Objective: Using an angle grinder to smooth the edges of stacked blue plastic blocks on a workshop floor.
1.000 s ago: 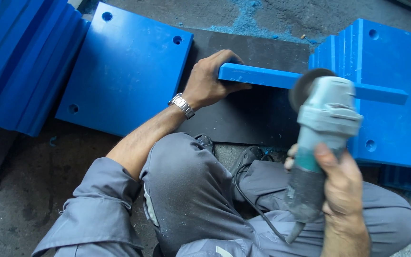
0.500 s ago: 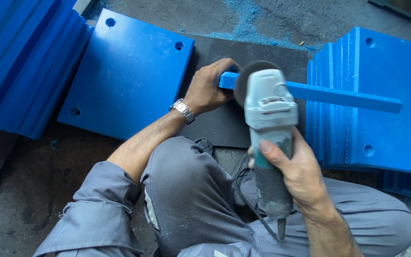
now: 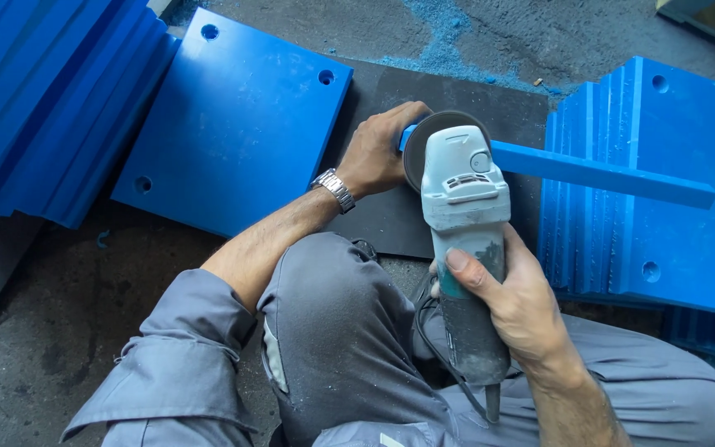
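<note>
Edge grinding underway: your left hand (image 3: pixel 382 153) clamped upright blue plastic plate (image 3: pixel 597 174), right hand (image 3: pixel 511 302) gripped grey angle grinder (image 3: pixel 463 223); next likely called for steady pass along edge.

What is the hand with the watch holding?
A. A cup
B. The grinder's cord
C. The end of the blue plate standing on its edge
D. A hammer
C: the left hand, which wears the wristwatch, grips the near end of the blue plate standing on its edge, while the right hand holds the grey angle grinder with its disc by that end.
</note>
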